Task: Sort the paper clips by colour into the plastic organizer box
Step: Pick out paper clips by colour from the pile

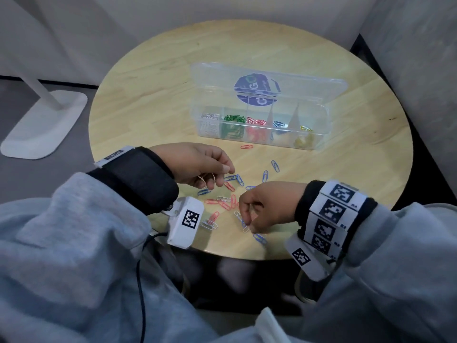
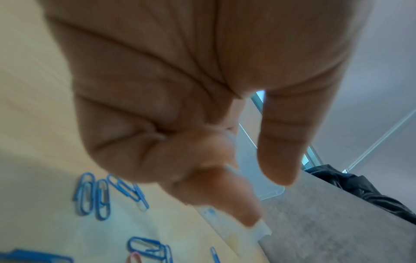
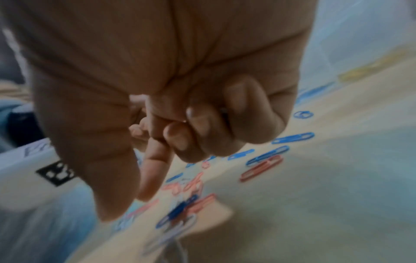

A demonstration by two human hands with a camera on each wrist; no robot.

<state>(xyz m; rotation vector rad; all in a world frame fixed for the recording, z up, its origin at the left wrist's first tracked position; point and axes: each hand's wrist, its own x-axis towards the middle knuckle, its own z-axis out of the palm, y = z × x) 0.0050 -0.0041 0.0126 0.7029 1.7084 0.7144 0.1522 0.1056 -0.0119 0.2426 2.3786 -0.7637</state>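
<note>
- Loose paper clips (image 1: 230,194), blue, red and white, are scattered on the wooden table on the near side of the plastic organizer box (image 1: 259,125), between it and the table's near edge.
- White clips (image 1: 210,180) are held in the curled fingers of the left hand (image 1: 197,164), which hovers above the near-left part of the scatter; how many are held cannot be told.
- A white clip (image 1: 246,229) is pinched, as far as can be seen, by thumb and forefinger of the right hand (image 1: 264,206), low over the nearest clips; its other fingers are curled into the palm.
- The box stands open, its lid (image 1: 267,82) laid back on the far side; white, green, red, blue and yellow clips lie in its five compartments, from left to right.
- The step in hand is judged to be the gathering of white clips, with blue and red ones left for later.
- The next move would call for the held clips to be carried to the leftmost compartment (image 1: 210,122) and released there, with care that none slips into the green one beside it.
- One red clip (image 1: 246,146) lies apart, just in front of the box.
</note>
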